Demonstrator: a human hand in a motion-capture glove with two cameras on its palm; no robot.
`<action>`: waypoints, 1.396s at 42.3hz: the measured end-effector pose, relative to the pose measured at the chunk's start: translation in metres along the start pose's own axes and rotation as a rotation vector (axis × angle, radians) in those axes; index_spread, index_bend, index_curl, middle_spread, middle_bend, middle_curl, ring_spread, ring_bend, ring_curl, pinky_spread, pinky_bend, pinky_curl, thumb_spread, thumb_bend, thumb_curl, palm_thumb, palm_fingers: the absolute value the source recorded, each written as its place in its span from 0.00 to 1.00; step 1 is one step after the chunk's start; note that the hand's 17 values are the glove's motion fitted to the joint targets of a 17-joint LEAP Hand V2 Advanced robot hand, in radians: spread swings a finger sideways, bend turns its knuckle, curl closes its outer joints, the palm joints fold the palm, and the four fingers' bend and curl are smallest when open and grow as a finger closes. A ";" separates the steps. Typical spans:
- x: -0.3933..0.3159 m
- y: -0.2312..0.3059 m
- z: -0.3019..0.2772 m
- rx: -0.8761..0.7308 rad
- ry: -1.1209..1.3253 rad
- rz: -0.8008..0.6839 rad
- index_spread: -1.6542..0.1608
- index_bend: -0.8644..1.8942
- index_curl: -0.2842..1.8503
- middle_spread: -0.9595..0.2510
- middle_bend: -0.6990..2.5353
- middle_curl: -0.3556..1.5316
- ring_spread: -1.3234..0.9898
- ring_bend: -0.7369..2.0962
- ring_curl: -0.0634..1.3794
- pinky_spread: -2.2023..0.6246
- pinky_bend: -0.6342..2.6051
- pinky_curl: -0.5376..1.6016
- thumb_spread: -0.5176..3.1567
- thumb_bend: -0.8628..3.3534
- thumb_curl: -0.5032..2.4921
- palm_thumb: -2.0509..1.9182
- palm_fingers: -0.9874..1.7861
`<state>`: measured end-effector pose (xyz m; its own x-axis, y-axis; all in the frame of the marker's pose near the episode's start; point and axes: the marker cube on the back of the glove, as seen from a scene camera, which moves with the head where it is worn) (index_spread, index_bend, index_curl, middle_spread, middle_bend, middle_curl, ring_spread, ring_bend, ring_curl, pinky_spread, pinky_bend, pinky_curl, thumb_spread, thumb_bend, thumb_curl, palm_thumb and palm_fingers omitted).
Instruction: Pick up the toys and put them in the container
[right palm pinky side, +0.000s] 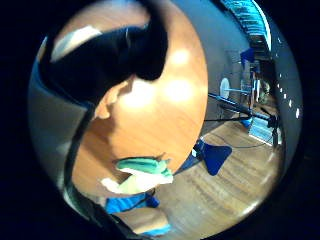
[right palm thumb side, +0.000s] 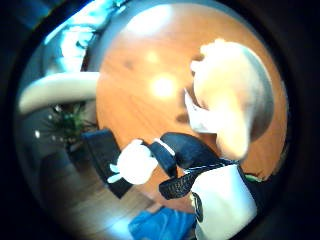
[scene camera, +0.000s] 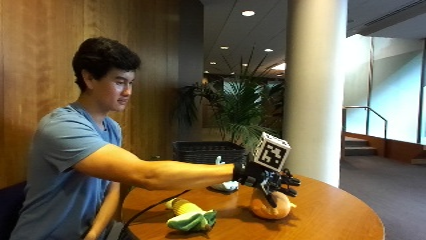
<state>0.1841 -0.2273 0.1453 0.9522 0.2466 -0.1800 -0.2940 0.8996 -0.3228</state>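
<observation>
In the outside view my gloved right hand (scene camera: 268, 178) hovers just above a tan plush toy (scene camera: 269, 206) on the round wooden table (scene camera: 333, 212). Its fingers are spread and hold nothing. The plush (right palm thumb side: 227, 95) looms close in the thumb side palm view. A corn toy (scene camera: 190, 216) with green husk lies near the person's edge of the table and shows as the corn toy (right palm pinky side: 145, 172) in the little finger side palm view. A small white toy (scene camera: 226, 185) sits beside the black basket (scene camera: 206, 151) at the table's far edge.
A thick white pillar (scene camera: 316, 90) and a potted plant (scene camera: 243, 112) stand behind the table. The person's bare left arm (scene camera: 103, 212) hangs at the table's near edge. Bare tabletop stretches to the right of the plush.
</observation>
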 end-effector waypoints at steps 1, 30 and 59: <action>0.000 -0.003 0.005 -0.026 0.002 -0.007 0.76 0.33 0.22 0.77 0.23 0.30 0.56 0.30 0.15 0.80 0.55 0.47 0.45 0.20 0.23 0.51 0.26; -0.024 -0.023 0.050 -0.122 0.034 -0.012 0.74 0.36 0.16 0.88 0.26 0.24 0.61 0.49 0.28 0.72 0.71 0.48 0.46 0.25 0.28 0.63 0.32; -0.019 0.012 0.012 0.195 -0.009 0.068 0.72 0.50 0.27 0.51 0.37 0.34 0.39 0.63 0.40 0.63 0.53 0.41 0.30 0.28 0.38 0.73 0.71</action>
<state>0.1637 -0.2165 0.1553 0.9318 0.3114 -0.1863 -0.3367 0.9334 -0.1243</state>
